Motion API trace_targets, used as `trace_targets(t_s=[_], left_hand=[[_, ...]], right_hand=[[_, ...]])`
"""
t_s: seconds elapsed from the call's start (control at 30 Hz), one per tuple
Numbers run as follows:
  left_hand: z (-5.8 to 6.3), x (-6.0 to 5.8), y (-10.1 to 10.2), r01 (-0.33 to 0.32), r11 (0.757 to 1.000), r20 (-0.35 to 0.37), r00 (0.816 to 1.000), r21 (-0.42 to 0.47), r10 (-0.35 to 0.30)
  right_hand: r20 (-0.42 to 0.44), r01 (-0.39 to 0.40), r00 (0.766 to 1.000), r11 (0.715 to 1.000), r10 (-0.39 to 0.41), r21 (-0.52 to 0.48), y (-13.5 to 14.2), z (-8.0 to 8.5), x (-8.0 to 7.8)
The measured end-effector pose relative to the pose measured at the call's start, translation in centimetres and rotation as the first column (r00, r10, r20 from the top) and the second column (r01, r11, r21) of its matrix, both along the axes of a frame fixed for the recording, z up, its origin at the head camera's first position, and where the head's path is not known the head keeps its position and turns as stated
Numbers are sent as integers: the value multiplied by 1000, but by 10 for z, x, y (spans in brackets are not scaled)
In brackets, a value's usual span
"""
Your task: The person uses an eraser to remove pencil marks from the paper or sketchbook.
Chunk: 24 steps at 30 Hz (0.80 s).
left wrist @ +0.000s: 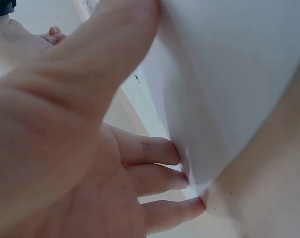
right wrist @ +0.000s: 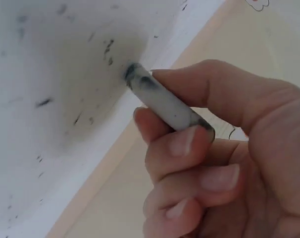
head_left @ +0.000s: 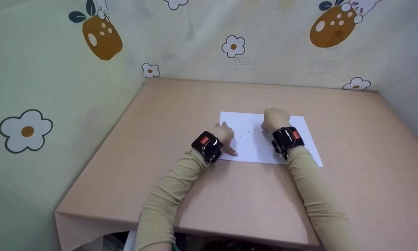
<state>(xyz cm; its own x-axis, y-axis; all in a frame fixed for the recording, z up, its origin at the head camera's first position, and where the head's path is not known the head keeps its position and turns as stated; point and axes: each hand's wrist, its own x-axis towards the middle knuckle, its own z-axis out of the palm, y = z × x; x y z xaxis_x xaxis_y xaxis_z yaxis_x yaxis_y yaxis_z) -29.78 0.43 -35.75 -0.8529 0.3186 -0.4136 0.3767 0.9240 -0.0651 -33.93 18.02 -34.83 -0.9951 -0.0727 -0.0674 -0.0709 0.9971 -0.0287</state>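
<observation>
Left hand: the left hand (head_left: 224, 136) rests at the left edge of the white sheet (head_left: 252, 151); its fingers are spread, and the thumb and fingertips press the paper.
Right hand: the right hand (head_left: 276, 119) pinches a short white stick (right wrist: 165, 104) between thumb and curled fingers, over the right half of the sheet.
Stick: it is smudged dark at both ends; its tip points to the paper, but I cannot tell whether it touches.
Sheet: it lies on the tan-covered table (head_left: 160, 122), with dark crumbs (right wrist: 43, 102) scattered on it.
Wrists: each wears a black device (head_left: 207, 145).
Behind: a pale wall covering (head_left: 195, 45) with flowers.
</observation>
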Motion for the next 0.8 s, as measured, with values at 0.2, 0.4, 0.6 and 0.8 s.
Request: trace_targets(t_s=[0.2,0.4,0.6,0.8], left_hand=[[-11,-10,-2,-6,1000,-33,999,15,6],[-4,0,-4,-26,1000,-49,998,-13,25],[3,6,-3,16,999,-38,999,-32,-17],[0,5,-2,24,998,-27,999,-59,-25]], right_hand=[[-42,-185,982,983,184,-16,-27,-4,0],[15,-200,978,954,209,-225,-26,-5,-3],[42,-62,996,965,75,-255,3,-4,-5],[19,-82,996,974,88,-212,9,-2,-2]])
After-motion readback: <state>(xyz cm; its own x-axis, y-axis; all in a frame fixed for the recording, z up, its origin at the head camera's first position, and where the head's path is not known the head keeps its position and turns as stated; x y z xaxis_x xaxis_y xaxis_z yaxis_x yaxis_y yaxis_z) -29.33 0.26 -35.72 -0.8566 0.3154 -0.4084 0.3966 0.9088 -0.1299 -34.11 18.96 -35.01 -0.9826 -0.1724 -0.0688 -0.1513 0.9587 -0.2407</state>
